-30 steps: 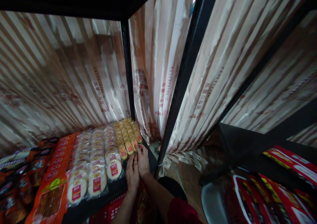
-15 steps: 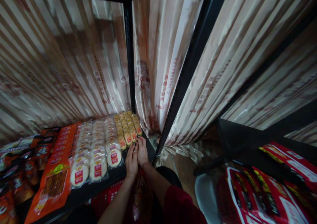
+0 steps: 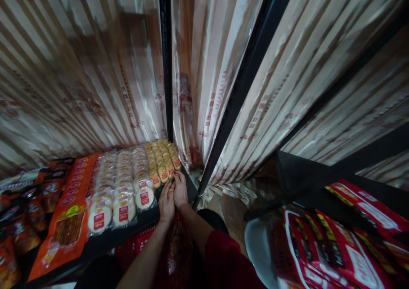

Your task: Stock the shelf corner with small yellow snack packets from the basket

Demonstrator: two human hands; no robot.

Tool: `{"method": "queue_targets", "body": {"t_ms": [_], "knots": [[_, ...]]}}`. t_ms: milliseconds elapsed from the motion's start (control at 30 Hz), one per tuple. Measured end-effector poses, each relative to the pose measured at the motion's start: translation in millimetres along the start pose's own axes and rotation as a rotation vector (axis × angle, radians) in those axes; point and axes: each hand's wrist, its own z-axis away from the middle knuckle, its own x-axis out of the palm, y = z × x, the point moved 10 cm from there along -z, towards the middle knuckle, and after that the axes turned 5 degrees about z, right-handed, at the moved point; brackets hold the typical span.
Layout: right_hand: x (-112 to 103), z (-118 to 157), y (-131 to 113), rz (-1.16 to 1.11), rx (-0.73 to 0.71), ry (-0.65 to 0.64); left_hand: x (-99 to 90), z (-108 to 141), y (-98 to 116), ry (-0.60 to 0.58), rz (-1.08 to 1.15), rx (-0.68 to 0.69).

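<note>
Side by side, my left hand [image 3: 167, 201] and my right hand [image 3: 180, 191] reach to the front of several small yellow wrapped cakes [image 3: 161, 159] on a black shelf [image 3: 153, 216]. The fingers of both hands are bent and close together, fingertips by the front row. Whatever lies between them is too small or hidden to make out. Left of the yellow cakes run rows of round white wrapped cakes [image 3: 124, 210] with red labels. An orange snack packet [image 3: 68, 221] lies beyond those.
Black shelf posts [image 3: 236, 93] stand in front of pleated curtains [image 3: 96, 67]. At lower right, red packets [image 3: 345, 250] sit near a pale rounded stool or tub [image 3: 260, 250]. Orange-and-black bags [image 3: 35, 208] crowd the far left. A red basket [image 3: 137, 242] is below the shelf edge.
The view has shifted slightly, so everything sits a little further left and higher. My hands stay by the front row of yellow cakes, with fingers only slightly moved.
</note>
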Motion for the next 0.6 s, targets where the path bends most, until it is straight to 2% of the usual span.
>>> {"method": "queue_targets", "body": {"t_ms": [300, 500, 600], "knots": [[-6, -1, -2, 0.037, 0.0, 0.014, 6.0, 9, 12, -0.03, -0.179, 0.084], [-5, 3, 1, 0.106, -0.005, -0.006, 6.5, 11, 12, 0.006, -0.182, 0.102], [-6, 3, 3, 0.129, -0.007, 0.025, 7.2, 11, 12, -0.001, -0.18, 0.117]]}}
